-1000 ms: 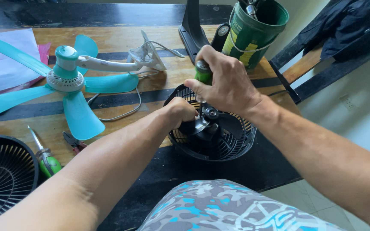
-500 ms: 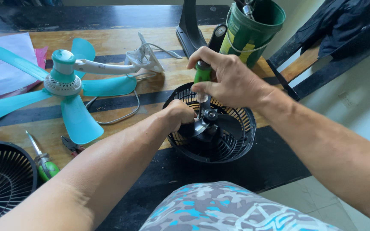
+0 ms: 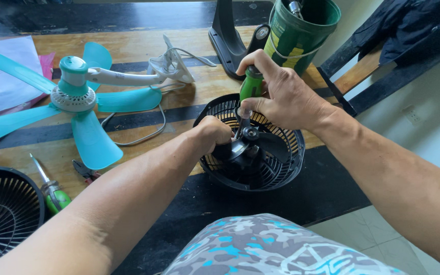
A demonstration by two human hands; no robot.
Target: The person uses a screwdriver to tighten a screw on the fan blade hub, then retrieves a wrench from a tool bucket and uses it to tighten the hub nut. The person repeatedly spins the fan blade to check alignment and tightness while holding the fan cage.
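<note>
Wooden table (image 3: 143, 48) – 2 screwdrivers, 1 clamped in right hand (image 3: 281, 97); left hand (image 3: 212, 135) fingers grip black fan (image 3: 253, 147).

A wooden counter (image 3: 143, 51) with dark stripes fills the view. Pale floor tiles (image 3: 378, 239) lie lower right. Daylight is bright.

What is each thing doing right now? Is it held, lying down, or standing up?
Right hand: closed around the green-handled screwdriver, which is upright with its tip down in the black fan.
Left hand: gripping the black fan's blades.
Black fan grille: lying flat, front uncovered.
Teal fan: lying on the table, untouched.
Second screwdriver: lying flat, unheld.
Green bucket: upright, with tools inside.
</note>
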